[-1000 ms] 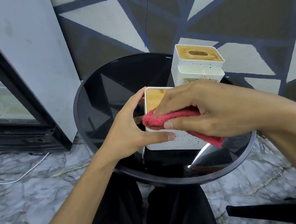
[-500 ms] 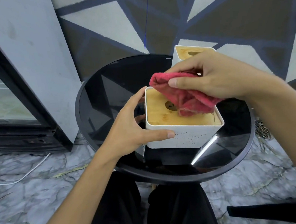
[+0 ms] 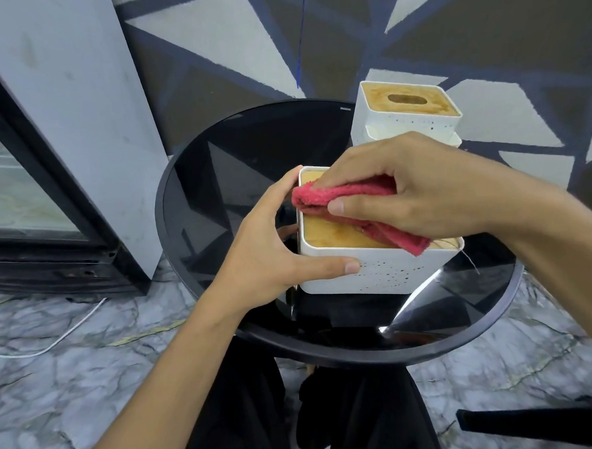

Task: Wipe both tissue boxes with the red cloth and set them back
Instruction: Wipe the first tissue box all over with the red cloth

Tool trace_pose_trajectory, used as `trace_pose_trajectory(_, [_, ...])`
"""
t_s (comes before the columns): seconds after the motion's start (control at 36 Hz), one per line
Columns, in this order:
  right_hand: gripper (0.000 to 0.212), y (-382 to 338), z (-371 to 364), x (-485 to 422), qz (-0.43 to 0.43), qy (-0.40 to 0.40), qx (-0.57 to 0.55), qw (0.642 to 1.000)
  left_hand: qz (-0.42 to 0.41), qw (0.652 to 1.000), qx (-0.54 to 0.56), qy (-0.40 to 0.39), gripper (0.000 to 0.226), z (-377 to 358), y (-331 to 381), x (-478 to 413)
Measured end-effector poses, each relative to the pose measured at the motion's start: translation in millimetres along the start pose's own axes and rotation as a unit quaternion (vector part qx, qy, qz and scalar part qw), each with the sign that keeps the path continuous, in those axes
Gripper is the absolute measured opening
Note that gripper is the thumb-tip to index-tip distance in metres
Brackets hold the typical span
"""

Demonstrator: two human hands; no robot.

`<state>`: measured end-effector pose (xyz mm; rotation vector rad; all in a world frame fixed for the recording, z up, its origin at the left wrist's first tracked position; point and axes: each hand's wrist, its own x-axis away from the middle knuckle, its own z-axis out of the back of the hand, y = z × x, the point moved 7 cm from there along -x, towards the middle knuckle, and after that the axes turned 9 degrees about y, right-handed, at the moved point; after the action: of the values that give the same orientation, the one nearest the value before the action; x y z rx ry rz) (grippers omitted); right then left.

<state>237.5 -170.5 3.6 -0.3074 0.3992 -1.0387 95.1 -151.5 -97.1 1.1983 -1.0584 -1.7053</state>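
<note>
Now the right hand [image 3: 416, 190] pinches the red cloth [image 3: 341, 194] between thumb and curled fingers and presses it on the wooden lid of the near tissue box [image 3: 376, 271]; the left hand [image 3: 272, 256] grips that box at its left corner, thumb laid along the front wall, fingers curled round the far left edge. Half a second ago the right hand sat further back and higher, with the cloth bunched over the middle of the lid; it has since come toward the left edge, so the cloth's folded end lies at the lid's left rim while a loose tail trails to the front right rim. The left hand has not shifted.

The near box stands upright on the black glass bench [image 3: 236, 152]; its lid opening, visible earlier, is now hidden under hand and cloth. The far tissue box [image 3: 409, 115], mostly covered by the right hand before, shows again at the bench's back edge, well apart from the near one; its oval slot is dark and what is inside cannot be told.

A white cable [image 3: 54, 343] lies on the marble floor [image 3: 90, 389].
</note>
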Motion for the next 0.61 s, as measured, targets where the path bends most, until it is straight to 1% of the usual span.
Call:
trace_pose_trajectory(0.08, [0.034, -7, -1, 7, 0.006, -0.018, -0.005, 1.0, 0.003, 1.0, 0.0, 0.001, 0.117, 1, -1, 0])
trace_pose_trajectory(0.17, [0.031, -14, -2, 16, 0.018, -0.041, -0.017, 0.999, 0.004, 1.0, 0.001, -0.004, 0.118, 0, -1, 0])
trace_pose_trajectory(0.22, [0.03, -17, -3, 24, 0.026, -0.046, -0.015, 0.998, 0.001, 1.0, -0.002, -0.006, 0.117, 0, 0, 0])
trace_pose_trajectory(0.31, [0.035, -20, -1, 30, 0.031, -0.047, -0.014, 0.998, -0.012, 1.0, -0.015, -0.001, 0.114, -1, 4, 1])
trace_pose_trajectory(0.36, [0.034, -20, 0, 31, 0.028, -0.054, -0.019, 0.998, -0.011, 1.0, -0.018, 0.001, 0.116, -1, 5, 3])
trace_pose_trajectory(0.42, [0.03, -17, 2, 32, 0.011, -0.061, -0.039, 0.997, -0.011, 1.0, -0.021, -0.002, 0.119, -2, 5, 4])
trace_pose_trajectory(0.5, [0.027, -8, 9, 36, -0.02, -0.03, -0.084, 0.996, -0.019, 0.999, -0.029, -0.024, 0.115, -1, 7, 2])
trace_pose_trajectory(0.61, [0.029, 5, 23, 48, -0.044, 0.058, -0.141, 0.987, -0.015, 0.996, -0.04, -0.083, 0.101, 7, 14, -1])
